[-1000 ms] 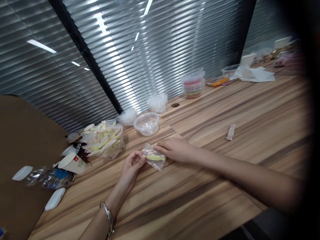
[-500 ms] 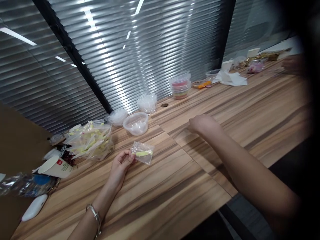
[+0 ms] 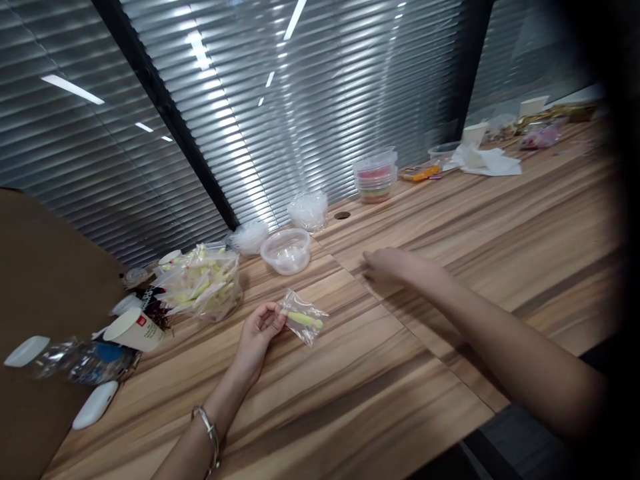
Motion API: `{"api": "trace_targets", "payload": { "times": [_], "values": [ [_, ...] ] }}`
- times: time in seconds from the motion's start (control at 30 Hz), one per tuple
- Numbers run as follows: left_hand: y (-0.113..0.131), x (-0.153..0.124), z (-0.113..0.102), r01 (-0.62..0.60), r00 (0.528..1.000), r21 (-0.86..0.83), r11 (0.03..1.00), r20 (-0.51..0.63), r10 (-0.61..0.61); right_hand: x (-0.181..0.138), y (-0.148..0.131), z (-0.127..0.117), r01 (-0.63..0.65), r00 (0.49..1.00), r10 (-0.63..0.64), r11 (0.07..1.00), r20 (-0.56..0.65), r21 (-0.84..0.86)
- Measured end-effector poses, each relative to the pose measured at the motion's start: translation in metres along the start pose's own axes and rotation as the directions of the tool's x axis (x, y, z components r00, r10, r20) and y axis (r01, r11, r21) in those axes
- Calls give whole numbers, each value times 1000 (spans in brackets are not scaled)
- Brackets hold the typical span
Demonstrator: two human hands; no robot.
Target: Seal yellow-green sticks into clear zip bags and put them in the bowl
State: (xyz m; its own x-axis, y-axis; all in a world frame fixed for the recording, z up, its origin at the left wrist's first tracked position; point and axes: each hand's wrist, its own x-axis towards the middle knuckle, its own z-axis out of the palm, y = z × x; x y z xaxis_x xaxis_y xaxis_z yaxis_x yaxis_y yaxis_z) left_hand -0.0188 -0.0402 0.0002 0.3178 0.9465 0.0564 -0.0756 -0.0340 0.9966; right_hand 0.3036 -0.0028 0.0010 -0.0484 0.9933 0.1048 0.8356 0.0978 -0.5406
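Observation:
My left hand [image 3: 263, 333], with a metal bangle on its wrist, pinches the left edge of a small clear plastic bag [image 3: 313, 311] between thumb and fingers. Inside the bag is a slim yellow-green piece [image 3: 304, 320] with a rounded end; what it is I cannot tell. To the right, my right hand [image 3: 387, 267] hovers low over the wooden table [image 3: 350, 400], apart from the bag. Its fingers point left and are blurred, and nothing shows in them. Beyond my left hand lies a large clear bag [image 3: 205, 283] full of similar yellow-green pieces.
Along the window side stand a round clear plastic bowl [image 3: 286, 252], wrapped clear bowls [image 3: 309, 210] and stacked tubs with coloured contents [image 3: 375, 177]. A paper cup [image 3: 135, 330], a plastic bottle [image 3: 85, 360] and a white case [image 3: 95, 405] lie at left. White tissue [image 3: 485, 161] rests far right.
My right hand has moved left and nearer, towards the small bag. The bag in my left hand has tilted, showing the yellow-green piece more fully. The whole view has shifted slightly.

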Motion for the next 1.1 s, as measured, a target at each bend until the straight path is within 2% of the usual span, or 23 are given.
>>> {"api": "trace_targets", "payload": {
  "times": [0.03, 0.07, 0.1, 0.13, 0.17, 0.23, 0.3, 0.33, 0.4, 0.5, 0.57, 0.63, 0.7, 0.83, 0.93, 1.1],
  "values": [
    [0, 0, 0, -1, 1000, 1, 1000, 2, 1, -2, -10, 4, 55, 998, -55, 998, 27, -24],
    [-1, 0, 0, 0, 1000, 1, 1000, 5, 0, -4, -20, 8, 198, 978, -193, 978, 81, -65],
    [-1, 0, 0, 3, 1000, 3, 1000, 9, -3, -6, -31, 13, 360, 928, -349, 931, 132, -67],
    [-1, 0, 0, 5, 1000, 9, 1000, 13, -5, -9, -41, 19, 501, 855, -489, 865, 170, -30],
    [-2, 0, 0, 4, 1000, 16, 1000, 16, -4, -12, -51, 24, 600, 787, -592, 800, 174, 11],
    [-2, 0, 0, 2, 1000, 32, 999, 17, -3, -18, -66, 35, 711, 681, -714, 698, 160, 87],
    [-2, -1, -1, 5, 1000, 43, 999, 17, -5, -23, -75, 44, 745, 635, -761, 649, 134, 154],
    [-2, -1, -1, 5, 1000, 45, 999, 16, -5, -24, -78, 47, 742, 634, -765, 644, 118, 185],
    [-2, -1, -1, -3, 1000, 48, 999, 14, 2, -25, -80, 49, 705, 670, -739, 665, 77, 246],
    [-1, -1, 0, -11, 1000, 41, 999, 3, 10, -21, -80, 48, 580, 779, -627, 720, -2, 381],
    [0, -2, 1, -14, 1000, 24, 1000, -26, 15, -20, -81, 46, 484, 826, -564, 717, 9, 502],
    [0, -2, 2, -29, 998, -3, 1000, -59, 29, -21, -82, 45, 420, 822, -562, 705, 89, 572],
    [0, -1, 2, -44, 996, -33, 998, -76, 41, -24, -84, 47, 408, 800, -577, 723, 162, 557],
    [-1, -1, 0, -44, 998, -43, 998, -50, 42, -27, -84, 53, 420, 828, -545, 755, 128, 503],
    [0, -2, 0, -52, 998, -27, 998, -25, 52, -26, -82, 57, 375, 841, -526, 737, 128, 563],
    [1, -2, 1, -62, 997, -25, 998, -48, 60, -22, -81, 58, 278, 846, -505, 694, 174, 664]
  ]
}}
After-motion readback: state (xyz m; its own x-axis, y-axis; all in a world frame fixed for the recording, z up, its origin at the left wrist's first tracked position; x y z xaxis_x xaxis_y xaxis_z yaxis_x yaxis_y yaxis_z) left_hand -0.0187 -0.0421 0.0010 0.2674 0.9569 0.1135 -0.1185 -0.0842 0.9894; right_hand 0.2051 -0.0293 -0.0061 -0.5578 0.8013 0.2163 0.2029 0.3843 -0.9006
